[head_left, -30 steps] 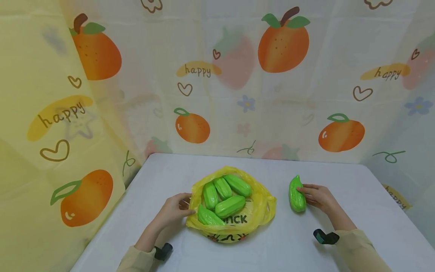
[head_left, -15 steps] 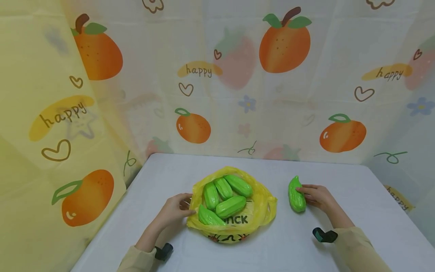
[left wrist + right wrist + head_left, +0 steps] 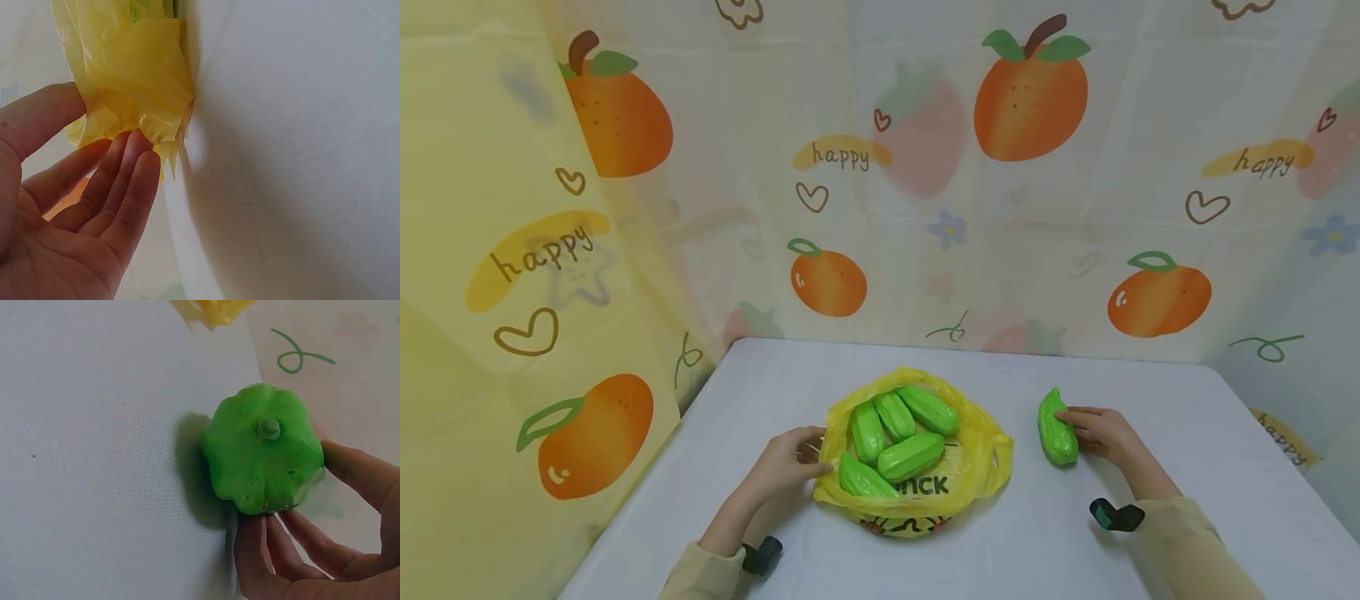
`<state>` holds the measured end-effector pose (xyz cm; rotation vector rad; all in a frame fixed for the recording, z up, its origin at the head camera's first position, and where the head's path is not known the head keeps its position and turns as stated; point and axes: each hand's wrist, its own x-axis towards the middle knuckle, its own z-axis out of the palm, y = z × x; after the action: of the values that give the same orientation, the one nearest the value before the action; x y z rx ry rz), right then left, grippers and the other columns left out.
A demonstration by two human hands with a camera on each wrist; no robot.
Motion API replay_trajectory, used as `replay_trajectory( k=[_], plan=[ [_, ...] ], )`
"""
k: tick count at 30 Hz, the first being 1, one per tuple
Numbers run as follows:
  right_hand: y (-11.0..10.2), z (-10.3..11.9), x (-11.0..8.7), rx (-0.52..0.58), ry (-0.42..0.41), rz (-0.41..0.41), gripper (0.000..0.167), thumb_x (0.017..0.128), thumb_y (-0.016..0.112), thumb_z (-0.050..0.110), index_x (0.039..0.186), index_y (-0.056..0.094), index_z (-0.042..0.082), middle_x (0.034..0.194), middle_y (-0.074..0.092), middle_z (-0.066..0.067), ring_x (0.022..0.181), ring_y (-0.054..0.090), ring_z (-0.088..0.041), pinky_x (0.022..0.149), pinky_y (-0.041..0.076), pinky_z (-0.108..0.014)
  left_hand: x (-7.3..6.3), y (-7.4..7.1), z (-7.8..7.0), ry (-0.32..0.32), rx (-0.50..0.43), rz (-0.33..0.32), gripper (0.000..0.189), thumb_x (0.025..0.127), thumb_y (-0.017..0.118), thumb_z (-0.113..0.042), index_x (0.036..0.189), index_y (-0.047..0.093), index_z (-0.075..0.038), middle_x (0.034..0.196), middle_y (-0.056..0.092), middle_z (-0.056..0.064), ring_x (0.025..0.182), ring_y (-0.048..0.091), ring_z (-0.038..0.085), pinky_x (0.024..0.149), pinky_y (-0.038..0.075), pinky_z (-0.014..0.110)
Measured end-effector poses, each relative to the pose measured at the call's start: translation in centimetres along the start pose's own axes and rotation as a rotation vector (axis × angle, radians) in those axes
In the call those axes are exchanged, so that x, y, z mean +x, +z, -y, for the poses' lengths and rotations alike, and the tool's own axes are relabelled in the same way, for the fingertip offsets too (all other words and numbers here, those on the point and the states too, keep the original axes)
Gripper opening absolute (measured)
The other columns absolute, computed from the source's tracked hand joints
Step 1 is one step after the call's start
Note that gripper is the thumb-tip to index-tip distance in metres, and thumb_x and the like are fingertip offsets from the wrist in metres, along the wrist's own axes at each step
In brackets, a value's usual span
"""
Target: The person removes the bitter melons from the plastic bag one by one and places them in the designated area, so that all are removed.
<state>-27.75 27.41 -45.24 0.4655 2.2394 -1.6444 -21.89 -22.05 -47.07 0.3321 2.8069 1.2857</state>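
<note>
1. Fingers [image 3: 139, 194] of the left hand [image 3: 784, 458], loosely extended, touch a crinkled yellow plastic bag [image 3: 974, 467].
2. It sits open, central on the white table [image 3: 992, 554], five glossy green oblong vegetables [image 3: 912, 456] inside.
3. Fingers of the right hand [image 3: 1101, 432] pinch a sixth green vegetable [image 3: 1057, 435], nearer the table's right edge.

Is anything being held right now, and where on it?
The right hand holds a green vegetable by its side, around mid-length. The left hand touches the side of the yellow bag; whether it grips cannot be told.
</note>
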Motion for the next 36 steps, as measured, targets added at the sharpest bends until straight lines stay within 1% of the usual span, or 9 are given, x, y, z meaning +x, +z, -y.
replay_trajectory(
  k=[3,5,11,15,21,26,30,34,36],
  plan=[
    [-0.1,0.0,0.1,-0.006,0.006,0.001,0.076,0.088,0.066,0.035,0.142,0.033,-0.008,0.141,0.035,-0.029,0.092,0.057,-0.012,0.087,0.053,-0.031,0.0,0.0,-0.1,0.001,0.002,0.001,0.055,0.074,0.081,-0.021,0.124,0.061,-0.008,0.101,0.066,0.002,0.087,0.062,0.015,0.076,0.052,0.031],
    [-0.1,0.0,0.0,-0.005,0.010,0.004,0.076,0.088,0.066,0.035,0.142,0.033,-0.007,0.141,0.035,-0.028,0.093,0.056,-0.012,0.089,0.052,-0.033,0.0,0.0,-0.1,0.003,0.005,0.001,0.054,0.074,0.081,-0.020,0.123,0.061,-0.008,0.101,0.066,0.001,0.087,0.062,0.015,0.076,0.052,0.031],
    [-0.3,-0.1,-0.4,0.007,0.002,0.009,0.076,0.088,0.066,0.034,0.141,0.033,-0.009,0.135,0.042,-0.027,0.084,0.057,-0.007,0.081,0.054,-0.027,0.0,0.0,0.0,0.004,0.005,0.002,0.055,0.074,0.081,-0.021,0.123,0.061,-0.008,0.101,0.066,0.002,0.088,0.061,0.015,0.076,0.051,0.031],
    [-0.4,-0.1,-0.4,0.003,0.001,0.005,0.075,0.088,0.066,0.033,0.141,0.034,-0.009,0.135,0.041,-0.028,0.084,0.057,-0.008,0.079,0.054,-0.026,0.0,0.0,-0.1,0.007,0.012,-0.002,0.055,0.074,0.081,-0.021,0.123,0.061,-0.007,0.101,0.066,0.001,0.088,0.061,0.015,0.076,0.051,0.030],
    [-0.5,0.1,-0.6,-0.012,-0.004,0.014,0.075,0.090,0.064,0.035,0.141,0.032,-0.009,0.143,0.033,-0.031,0.088,0.058,-0.010,0.089,0.052,-0.033,0.0,0.0,-0.1,0.002,0.006,-0.001,0.055,0.074,0.081,-0.021,0.123,0.061,-0.008,0.102,0.066,0.002,0.088,0.061,0.015,0.076,0.051,0.031],
    [-0.8,-0.2,-0.9,-0.005,-0.018,0.034,0.076,0.090,0.063,0.035,0.142,0.031,-0.010,0.146,0.031,-0.030,0.085,0.059,-0.004,0.095,0.049,-0.036,0.0,0.1,-0.1,0.002,0.007,0.003,0.055,0.074,0.081,-0.021,0.123,0.061,-0.007,0.102,0.066,0.002,0.088,0.061,0.015,0.076,0.051,0.031],
    [-1.1,-0.3,-1.1,0.012,-0.031,0.040,0.075,0.091,0.063,0.033,0.142,0.030,-0.011,0.144,0.036,-0.028,0.085,0.060,-0.001,0.097,0.048,-0.037,0.0,0.1,-0.1,-0.001,0.008,0.000,0.055,0.074,0.081,-0.021,0.123,0.061,-0.007,0.102,0.066,0.002,0.088,0.061,0.014,0.076,0.051,0.030],
    [-1.5,-0.2,-1.2,0.025,-0.034,0.030,0.074,0.090,0.064,0.032,0.141,0.031,-0.011,0.134,0.048,-0.025,0.088,0.061,-0.003,0.093,0.051,-0.034,0.0,0.1,-0.2,-0.006,0.001,-0.005,0.056,0.073,0.081,-0.020,0.123,0.061,-0.006,0.102,0.066,0.002,0.088,0.061,0.015,0.076,0.051,0.030],
    [-1.7,-0.2,-1.3,0.022,-0.036,0.027,0.074,0.091,0.063,0.032,0.142,0.030,-0.011,0.132,0.050,-0.023,0.088,0.061,-0.004,0.090,0.052,-0.032,0.0,0.1,-0.2,-0.005,0.000,-0.004,0.056,0.073,0.081,-0.020,0.123,0.061,-0.006,0.102,0.066,0.002,0.088,0.061,0.015,0.076,0.051,0.031]
  ],
)
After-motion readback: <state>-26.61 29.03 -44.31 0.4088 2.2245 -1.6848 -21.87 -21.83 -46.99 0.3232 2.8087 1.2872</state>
